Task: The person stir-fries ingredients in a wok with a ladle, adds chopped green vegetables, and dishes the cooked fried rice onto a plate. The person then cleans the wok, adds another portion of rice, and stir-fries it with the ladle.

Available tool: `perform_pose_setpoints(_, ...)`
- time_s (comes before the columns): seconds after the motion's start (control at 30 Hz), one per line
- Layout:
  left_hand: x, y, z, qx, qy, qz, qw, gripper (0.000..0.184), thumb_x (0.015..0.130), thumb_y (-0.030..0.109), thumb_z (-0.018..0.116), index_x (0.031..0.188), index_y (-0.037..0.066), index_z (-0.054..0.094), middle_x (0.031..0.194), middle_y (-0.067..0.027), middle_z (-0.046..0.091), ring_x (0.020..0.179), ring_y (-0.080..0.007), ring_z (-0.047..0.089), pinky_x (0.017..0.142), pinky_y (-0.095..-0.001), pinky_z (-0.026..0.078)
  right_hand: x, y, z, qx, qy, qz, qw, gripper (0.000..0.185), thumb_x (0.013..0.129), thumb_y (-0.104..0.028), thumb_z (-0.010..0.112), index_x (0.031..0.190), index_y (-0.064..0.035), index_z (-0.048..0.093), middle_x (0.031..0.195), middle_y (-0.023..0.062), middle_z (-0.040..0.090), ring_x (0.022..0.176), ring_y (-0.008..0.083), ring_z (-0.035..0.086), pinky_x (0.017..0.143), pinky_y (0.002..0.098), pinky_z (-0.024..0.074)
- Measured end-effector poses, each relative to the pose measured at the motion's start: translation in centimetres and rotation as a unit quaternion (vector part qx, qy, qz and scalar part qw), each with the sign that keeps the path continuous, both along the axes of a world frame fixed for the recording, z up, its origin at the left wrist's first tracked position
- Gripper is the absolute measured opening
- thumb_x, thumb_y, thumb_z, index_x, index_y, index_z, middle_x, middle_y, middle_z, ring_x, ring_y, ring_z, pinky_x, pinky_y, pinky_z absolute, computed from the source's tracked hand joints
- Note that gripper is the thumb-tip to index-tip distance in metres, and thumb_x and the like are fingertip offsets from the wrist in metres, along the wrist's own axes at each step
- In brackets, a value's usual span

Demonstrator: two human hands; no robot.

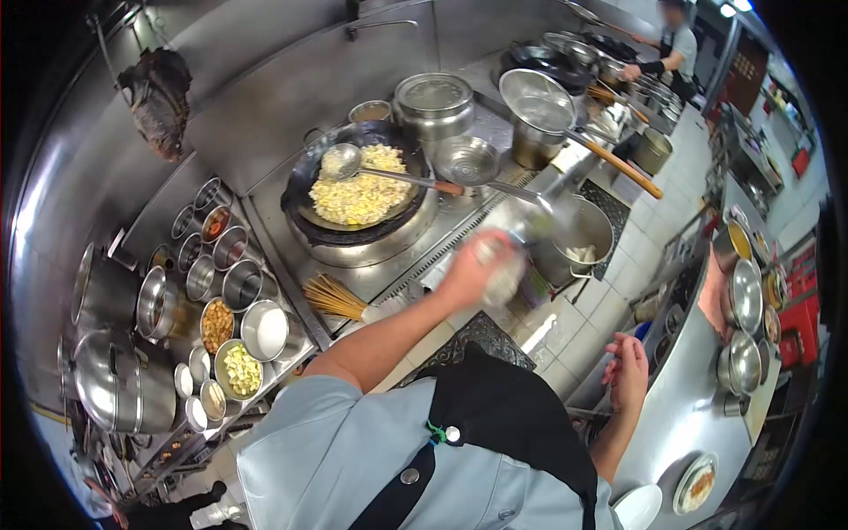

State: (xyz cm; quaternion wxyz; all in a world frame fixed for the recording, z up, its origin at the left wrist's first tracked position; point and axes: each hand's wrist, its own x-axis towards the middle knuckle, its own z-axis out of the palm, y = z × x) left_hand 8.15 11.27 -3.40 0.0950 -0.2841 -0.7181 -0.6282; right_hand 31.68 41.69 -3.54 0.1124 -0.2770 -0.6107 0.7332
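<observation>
My left hand is stretched forward over the gap beside the stove, closed around a pale, cloth-like bundle smeared by motion. Just beyond it stands a steel pot with whitish pieces inside. My right hand hangs near the right-hand counter, fingers loosely bent and apart, holding nothing visible. On the burner, a black wok holds yellow-and-white fried rice. A ladle lies across it, its bowl on the rice and its wooden-ended handle over the wok's right rim.
Seasoning tins, one with chopped green vegetable, crowd the left counter. A bamboo brush lies at the stove's front. Behind are a lidded pot and a long-handled strainer. Steel bowls line the right counter. A co-worker stands far right.
</observation>
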Motion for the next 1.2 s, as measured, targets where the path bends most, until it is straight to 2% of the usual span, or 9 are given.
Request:
perform_pose_setpoints(0.17, -10.5, -11.4, -1.6, 0.47, -0.343, 0.078, 0.809, 0.028, 0.103, 0.033, 0.064, 0.121, 0.011, 0.058, 0.095, -0.0073, 0.067, 0.075, -0.0199, 0.069, 0.066, -0.0385, 0.062, -1.9, -2.4, -0.6, 0.047, -0.054, 0.077, 0.994, 0.033, 0.106, -0.034, 0.059, 0.12, -0.0042, 0.063, 0.094, 0.0028, 0.067, 0.056, 0.0075, 0.056, 0.045, 0.0233, 0.0442)
perform_pose_setpoints(0.37, -7.0, -5.5, 0.4, 0.109, -0.274, 0.029, 0.955, 0.047, 0.102, 0.042, 0.066, 0.131, 0.007, 0.057, 0.108, -0.0075, 0.068, 0.104, -0.0157, 0.063, 0.093, -0.0312, 0.05, -0.5, -4.2, -0.7, 0.098, -0.115, 0.049, 0.987, 0.031, 0.1, -0.022, 0.064, 0.129, -0.0104, 0.063, 0.093, 0.0026, 0.063, 0.061, 0.0081, 0.053, 0.05, 0.0237, 0.0441)
perform_pose_setpoints(0.43, -5.1, -2.0, 1.3, -0.098, -0.159, -0.101, 0.977, 0.039, 0.101, 0.038, 0.067, 0.12, 0.004, 0.064, 0.11, -0.0064, 0.068, 0.109, -0.0157, 0.06, 0.1, -0.0306, 0.045, -0.8, -6.1, 1.1, 0.137, -0.077, 0.006, 0.988, 0.06, 0.095, -0.015, 0.069, 0.151, -0.0191, 0.049, 0.096, 0.0037, 0.061, 0.068, 0.0088, 0.054, 0.055, 0.0246, 0.0451)
perform_pose_setpoints(0.53, -1.2, 4.4, -2.2, -0.178, -0.082, -0.3, 0.933, 0.027, 0.098, 0.023, 0.068, 0.116, 0.003, 0.066, 0.111, -0.0074, 0.07, 0.105, -0.0178, 0.063, 0.095, -0.0335, 0.049, 0.8, -7.3, 2.0, 0.146, -0.021, 0.011, 0.989, 0.085, 0.091, -0.014, 0.073, 0.163, -0.0243, 0.029, 0.109, 0.0083, 0.064, 0.085, 0.0178, 0.065, 0.075, 0.034, 0.0563)
perform_pose_setpoints(0.6, 3.7, 7.5, -1.2, -0.267, -0.098, -0.344, 0.895, 0.023, 0.096, 0.022, 0.068, 0.11, 0.004, 0.066, 0.105, -0.0072, 0.069, 0.1, -0.0168, 0.063, 0.092, -0.0327, 0.049, 3.2, -6.6, -0.7, 0.274, -0.006, -0.001, 0.962, 0.085, 0.086, -0.013, 0.077, 0.159, -0.0209, 0.034, 0.09, 0.0119, 0.067, 0.083, 0.0212, 0.067, 0.079, 0.0395, 0.0544)
perform_pose_setpoints(0.7, 8.0, 11.5, -2.0, -0.292, -0.112, -0.479, 0.82, 0.017, 0.096, 0.017, 0.068, 0.106, 0.004, 0.065, 0.092, -0.0035, 0.065, 0.09, -0.014, 0.06, 0.084, -0.0299, 0.049, 8.9, -5.5, -1.2, 0.282, -0.052, -0.095, 0.953, 0.03, 0.084, -0.017, 0.08, 0.105, -0.0067, 0.061, 0.08, 0.0093, 0.066, 0.075, 0.024, 0.065, 0.07, 0.038, 0.0507)
perform_pose_setpoints(0.87, 15.1, 16.1, 0.0, -0.232, -0.094, -0.587, 0.77, 0.043, 0.097, 0.018, 0.069, 0.136, 0.001, 0.059, 0.117, -0.0084, 0.065, 0.106, -0.0149, 0.059, 0.095, -0.0298, 0.048, 20.4, -6.9, -0.1, 0.177, -0.093, -0.243, 0.949, 0.026, 0.086, -0.02, 0.079, 0.099, -0.0057, 0.062, 0.081, 0.0087, 0.068, 0.074, 0.0212, 0.065, 0.068, 0.0363, 0.0507)
perform_pose_setpoints(1.0, 19.0, 20.3, 1.1, -0.225, -0.121, -0.643, 0.722, 0.054, 0.099, 0.021, 0.07, 0.146, 0.001, 0.052, 0.13, -0.0129, 0.06, 0.115, -0.0198, 0.056, 0.101, -0.0323, 0.045, 30.5, -5.1, -1.8, 0.351, -0.126, -0.492, 0.787, 0.021, 0.09, -0.019, 0.074, 0.103, -0.0059, 0.063, 0.086, 0.0064, 0.069, 0.074, 0.0156, 0.065, 0.07, 0.0347, 0.0534)
perform_pose_setpoints(1.2, 21.7, 23.6, -1.3, -0.272, -0.16, -0.678, 0.664, 0.051, 0.1, 0.026, 0.07, 0.142, 0.003, 0.053, 0.125, -0.0122, 0.061, 0.108, -0.019, 0.058, 0.098, -0.0309, 0.046, 42.0, -0.7, -1.0, 0.26, -0.159, -0.722, 0.622, 0.028, 0.09, -0.021, 0.075, 0.109, -0.0027, 0.066, 0.089, 0.0145, 0.072, 0.085, 0.0315, 0.07, 0.077, 0.041, 0.0542)
